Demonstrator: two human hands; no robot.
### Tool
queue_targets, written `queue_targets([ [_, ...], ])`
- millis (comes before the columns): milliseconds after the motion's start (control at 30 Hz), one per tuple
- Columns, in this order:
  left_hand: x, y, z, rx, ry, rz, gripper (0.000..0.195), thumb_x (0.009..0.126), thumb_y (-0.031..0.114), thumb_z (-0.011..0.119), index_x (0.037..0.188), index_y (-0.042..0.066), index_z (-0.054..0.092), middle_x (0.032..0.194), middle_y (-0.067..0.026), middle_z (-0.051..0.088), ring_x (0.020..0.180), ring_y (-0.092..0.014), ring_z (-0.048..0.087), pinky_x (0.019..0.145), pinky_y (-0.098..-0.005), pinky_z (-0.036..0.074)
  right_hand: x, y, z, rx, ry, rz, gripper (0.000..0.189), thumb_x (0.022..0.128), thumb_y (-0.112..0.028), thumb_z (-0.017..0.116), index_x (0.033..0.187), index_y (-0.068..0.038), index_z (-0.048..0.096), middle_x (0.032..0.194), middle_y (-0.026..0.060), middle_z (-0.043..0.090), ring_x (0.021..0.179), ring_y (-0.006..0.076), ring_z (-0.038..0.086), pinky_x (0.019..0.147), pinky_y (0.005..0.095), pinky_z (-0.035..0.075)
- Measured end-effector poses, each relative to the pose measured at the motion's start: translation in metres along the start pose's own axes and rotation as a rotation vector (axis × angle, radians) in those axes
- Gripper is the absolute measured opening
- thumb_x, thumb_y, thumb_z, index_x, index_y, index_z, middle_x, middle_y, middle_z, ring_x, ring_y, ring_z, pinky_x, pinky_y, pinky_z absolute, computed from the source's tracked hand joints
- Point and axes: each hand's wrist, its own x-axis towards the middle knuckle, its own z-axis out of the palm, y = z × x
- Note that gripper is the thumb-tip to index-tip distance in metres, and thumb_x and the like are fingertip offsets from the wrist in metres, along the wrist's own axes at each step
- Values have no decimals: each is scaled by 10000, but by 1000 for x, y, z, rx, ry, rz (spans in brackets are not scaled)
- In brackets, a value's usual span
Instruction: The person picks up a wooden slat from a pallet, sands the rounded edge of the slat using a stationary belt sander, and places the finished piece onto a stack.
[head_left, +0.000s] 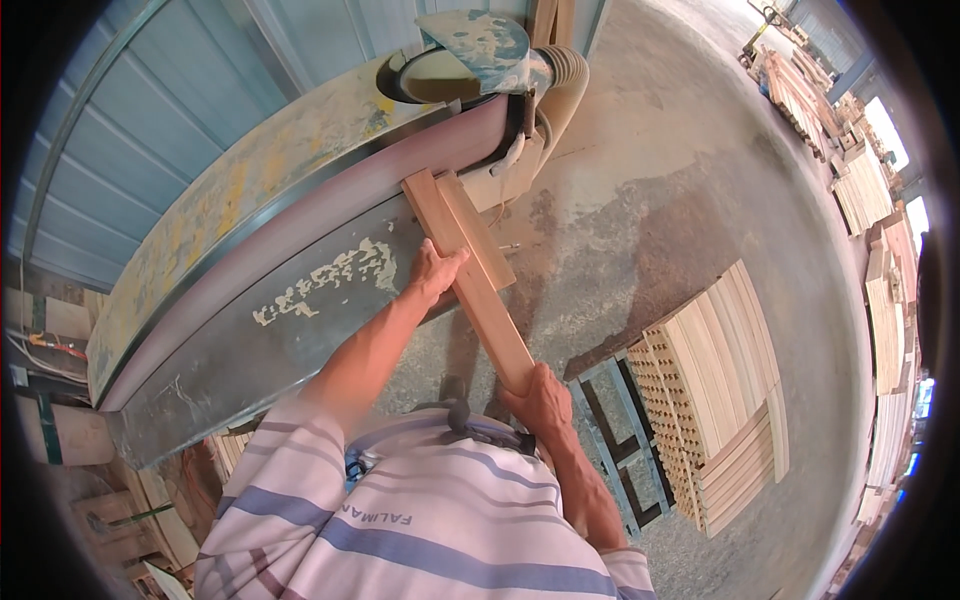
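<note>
A long reddish-brown wooden board (487, 315) lies between my two hands, its far end at the abrasive belt (322, 195) of a large belt sander. My left hand (439, 270) grips the board near its middle, thumb on top. Around the near end, close to my waist, my right hand (541, 401) is closed. Beside the board, on its right, a shorter flat wooden piece (480, 236) sticks out from the machine. The grey metal sander table (322, 292), with patches of worn paint, runs below the belt to the left. Whether the board's end touches the belt I cannot tell.
A ribbed dust hose (566, 71) bends down at the sander's far end. On the right, a stack of pale wooden strips (712, 375) stands beside a blue metal frame (619, 442) on the concrete floor. Blue corrugated wall panels (187, 97) rise behind the machine. Timber piles (862, 187) line the far right.
</note>
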Motion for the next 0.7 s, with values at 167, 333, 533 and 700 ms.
queue_targets([
  [167,1,-1,4,34,40,6,696,747,398,700,1156,-112,460,1126,-268,581,1023,-349,605,836,-389,517,1,0,0,1,19,13,516,676,-377,725,970,-1,529,960,221,629,894,387,626,788,452,496],
  [333,5,-11,2,44,77,84,749,740,424,696,1175,-133,446,1143,-288,571,1036,-357,599,845,-391,513,1,-2,-2,9,4,-2,511,676,-372,726,963,3,529,952,226,627,889,391,625,786,453,498],
  [533,-6,0,5,35,108,92,787,747,435,687,1206,-149,427,1174,-308,554,1056,-362,592,858,-390,509,-1,0,0,24,19,-14,499,674,-356,732,946,8,526,938,234,626,883,394,625,784,451,499],
  [700,-5,-1,4,60,153,109,788,756,415,691,1229,-148,407,1177,-295,555,1046,-354,596,849,-384,515,-5,0,0,26,38,-49,489,684,-342,726,950,15,523,929,234,629,870,406,626,770,451,501],
])
